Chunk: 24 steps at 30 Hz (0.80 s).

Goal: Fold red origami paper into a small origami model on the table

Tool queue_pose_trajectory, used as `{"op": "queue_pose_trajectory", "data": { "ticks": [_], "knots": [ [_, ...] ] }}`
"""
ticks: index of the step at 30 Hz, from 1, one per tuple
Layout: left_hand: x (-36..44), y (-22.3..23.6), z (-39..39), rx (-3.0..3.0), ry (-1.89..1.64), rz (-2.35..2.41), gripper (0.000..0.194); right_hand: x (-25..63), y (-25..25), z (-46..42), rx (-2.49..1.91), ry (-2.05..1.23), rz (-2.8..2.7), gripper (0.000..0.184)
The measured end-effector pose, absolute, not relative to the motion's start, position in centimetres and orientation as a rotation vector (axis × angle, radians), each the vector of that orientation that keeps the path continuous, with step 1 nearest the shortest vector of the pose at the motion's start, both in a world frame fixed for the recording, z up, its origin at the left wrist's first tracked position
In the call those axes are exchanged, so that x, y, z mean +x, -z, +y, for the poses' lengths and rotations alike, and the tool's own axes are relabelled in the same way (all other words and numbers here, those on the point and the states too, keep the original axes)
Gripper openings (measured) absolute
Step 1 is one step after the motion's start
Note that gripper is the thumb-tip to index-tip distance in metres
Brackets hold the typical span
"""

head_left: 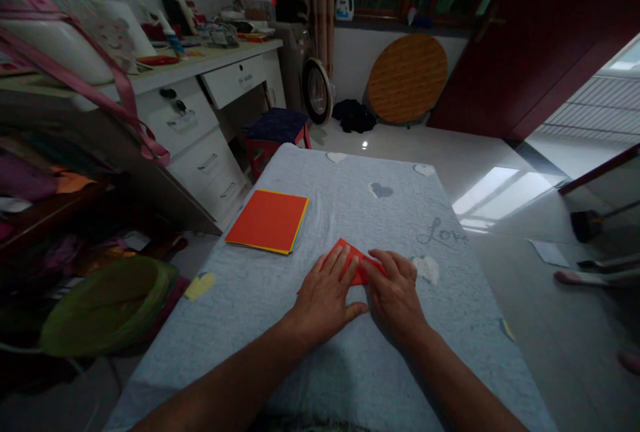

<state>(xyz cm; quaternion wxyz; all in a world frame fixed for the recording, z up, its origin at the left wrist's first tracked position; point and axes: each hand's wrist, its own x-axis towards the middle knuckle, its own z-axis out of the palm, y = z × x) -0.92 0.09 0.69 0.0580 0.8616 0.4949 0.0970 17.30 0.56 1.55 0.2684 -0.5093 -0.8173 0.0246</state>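
Note:
A piece of red paper (359, 277), folded to a point at the top, lies on the cloth-covered table before me. My left hand (325, 292) rests flat across its left part, fingers stretched out and thumb apart. At the paper's right end, my right hand (397, 289) has its fingers bent and closed on the edge. Both hands cover much of the paper, so its full outline is hidden. To the left sits a neat stack of square coloured paper (270, 221), orange-red on top with yellow and blue-green edges showing.
A pale blue cloth (345, 185) with hearts covers the table. Beyond it stand a stool (277, 125), a white desk (185, 109) with drawers, and a washing machine (315, 89) with its door ajar. A green basket (107, 305) is at left. Someone's foot (575, 277) shows at right.

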Motion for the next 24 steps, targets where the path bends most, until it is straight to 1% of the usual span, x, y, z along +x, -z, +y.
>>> {"op": "queue_pose_trajectory", "data": {
  "ticks": [4, 8, 14, 19, 24],
  "knots": [
    [-1.0, -0.7, 0.1, 2.610, -0.314, 1.479, 0.082, 16.8, -1.7, 0.3, -1.198, -0.200, -2.312, 0.033],
    [-1.2, -0.8, -0.1, 2.619, -0.288, 1.476, 0.083, 16.8, -1.9, 0.3, -1.190, -0.247, -2.351, 0.027],
    [-2.0, -1.2, -0.4, 2.663, -0.183, 1.405, 0.088, 16.4, -2.6, 0.2, -1.240, -0.212, -2.408, 0.025],
    [-4.5, -1.4, -1.6, 2.706, -0.062, 1.318, 0.089, 16.3, -2.5, 0.2, -1.262, -0.158, -2.418, 0.022],
    [-7.8, -1.8, -4.2, 2.735, 0.011, 1.405, 0.089, 16.4, -2.5, 0.0, -1.286, -0.132, -2.474, 0.020]
  ]
}}
